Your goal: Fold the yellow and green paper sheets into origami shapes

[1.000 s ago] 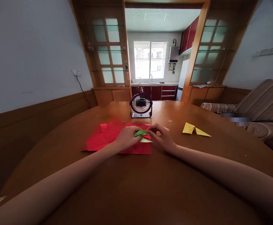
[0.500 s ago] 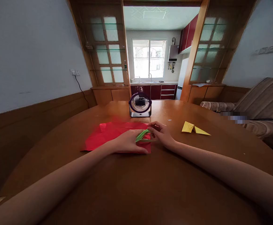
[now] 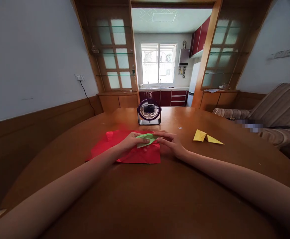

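Directly between the hands, a folded green paper [image 3: 146,139] is pinched from both ends over the red sheet [image 3: 135,151] on the counter [image 3: 160,199], its long axis running left-right, left hand [image 3: 129,142] and right hand [image 3: 169,144] equally near.

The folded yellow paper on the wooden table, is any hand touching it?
No, the folded yellow paper lies alone, apart from the right hand.

Both forearms are bare to the frame's edge, each hand ungloved.
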Available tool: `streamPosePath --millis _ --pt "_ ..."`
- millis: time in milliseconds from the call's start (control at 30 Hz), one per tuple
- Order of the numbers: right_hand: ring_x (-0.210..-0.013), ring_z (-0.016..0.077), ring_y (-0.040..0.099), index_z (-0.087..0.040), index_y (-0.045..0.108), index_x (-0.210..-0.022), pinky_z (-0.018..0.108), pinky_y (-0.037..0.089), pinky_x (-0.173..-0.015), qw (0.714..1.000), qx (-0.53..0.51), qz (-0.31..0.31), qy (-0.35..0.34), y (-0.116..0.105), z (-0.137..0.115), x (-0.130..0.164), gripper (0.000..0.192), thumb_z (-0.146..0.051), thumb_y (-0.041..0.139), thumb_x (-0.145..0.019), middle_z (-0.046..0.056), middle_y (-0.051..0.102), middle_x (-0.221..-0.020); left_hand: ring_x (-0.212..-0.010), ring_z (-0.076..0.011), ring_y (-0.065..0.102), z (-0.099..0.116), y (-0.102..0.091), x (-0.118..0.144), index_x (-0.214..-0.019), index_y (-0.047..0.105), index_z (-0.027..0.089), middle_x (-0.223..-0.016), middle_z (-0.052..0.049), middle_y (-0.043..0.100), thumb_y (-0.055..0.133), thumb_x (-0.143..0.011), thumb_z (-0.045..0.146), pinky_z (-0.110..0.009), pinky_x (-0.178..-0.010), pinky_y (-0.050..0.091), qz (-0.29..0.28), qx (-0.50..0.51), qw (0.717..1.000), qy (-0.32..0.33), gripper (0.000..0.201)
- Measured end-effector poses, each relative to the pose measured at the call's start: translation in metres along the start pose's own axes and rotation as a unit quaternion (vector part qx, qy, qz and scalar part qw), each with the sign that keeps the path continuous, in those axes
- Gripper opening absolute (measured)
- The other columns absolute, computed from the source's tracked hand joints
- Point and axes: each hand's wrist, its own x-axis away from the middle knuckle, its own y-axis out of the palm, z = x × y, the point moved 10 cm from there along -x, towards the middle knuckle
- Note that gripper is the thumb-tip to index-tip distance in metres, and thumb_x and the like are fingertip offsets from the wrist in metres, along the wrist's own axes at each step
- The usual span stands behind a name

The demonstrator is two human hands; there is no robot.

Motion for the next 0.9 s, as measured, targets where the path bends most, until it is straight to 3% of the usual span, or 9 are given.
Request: streamPosePath --millis 200,400,533,600,767,900 --pt "-0.08 0.0166 0.065 -0.019 0.075 -0.083 0.034 0.052 -0.08 0.995 -0.021 0.041 0.084 -0.008 0.026 0.0 0.023 -0.04 0.076 -0.073 0.004 0.073 -0.086 -0.061 -0.0139 0.062 -0.006 0.011 0.002 -0.077 0.074 0.011 -0.069 -0.006 0.07 0.083 -0.065 0.029 -0.026 -0.064 0.05 -0.044 0.038 0.998 -0.031 0.023" --pt "-0.065 0.0136 0.064 -0.02 0.063 -0.095 0.031 0.052 -0.072 0.979 -0.12 0.098 0.13 -0.015 0.035 0.001 0.043 -0.034 0.085 -0.06 -0.003 0.07 -0.069 -0.065 -0.0146 0.064 -0.017 -0.014 -0.002 -0.081 0.074 0.01 -0.081 -0.01 0.073 0.083 -0.068 0.036 -0.025 -0.063 0.05 0.077 0.103 0.991 -0.033 0.031" --pt "-0.059 0.0136 0.063 -0.02 0.058 -0.088 0.032 0.052 -0.068 0.972 -0.152 0.103 0.145 -0.014 0.039 0.002 0.043 -0.033 0.086 -0.058 -0.003 0.068 -0.065 -0.068 -0.0161 0.066 -0.025 -0.019 -0.005 -0.081 0.074 0.009 -0.084 -0.011 0.074 0.083 -0.068 0.028 -0.026 -0.067 0.053 0.108 0.158 0.981 -0.038 0.025" --pt "-0.06 0.0141 0.063 -0.019 0.059 -0.084 0.032 0.052 -0.067 0.972 -0.15 0.109 0.143 -0.016 0.042 0.002 0.041 -0.035 0.086 -0.058 -0.002 0.068 -0.067 -0.072 -0.0177 0.067 -0.025 -0.017 -0.007 -0.085 0.073 0.009 -0.089 -0.012 0.074 0.08 -0.073 0.029 -0.028 -0.069 0.055 0.096 0.174 0.979 -0.038 0.024" --pt "-0.065 0.014 0.06 -0.019 0.061 -0.079 0.03 0.051 -0.065 0.978 -0.096 0.15 0.107 -0.031 0.044 -0.001 0.036 -0.04 0.083 -0.061 0.0 0.065 -0.074 -0.076 -0.0222 0.069 -0.023 0.0 -0.011 -0.107 0.068 0.012 -0.106 -0.016 0.071 0.06 -0.089 0.041 -0.035 -0.067 0.058 -0.006 0.205 0.976 -0.068 0.035" --pt "-0.071 0.0154 0.059 -0.019 0.061 -0.084 0.031 0.049 -0.065 0.982 -0.031 0.158 0.099 -0.037 0.043 -0.001 0.034 -0.044 0.077 -0.067 0.003 0.065 -0.085 -0.08 -0.0228 0.07 -0.023 0.0 -0.009 -0.1 0.068 0.011 -0.103 -0.016 0.071 0.062 -0.083 0.025 -0.035 -0.073 0.057 -0.006 0.214 0.974 -0.073 0.022"
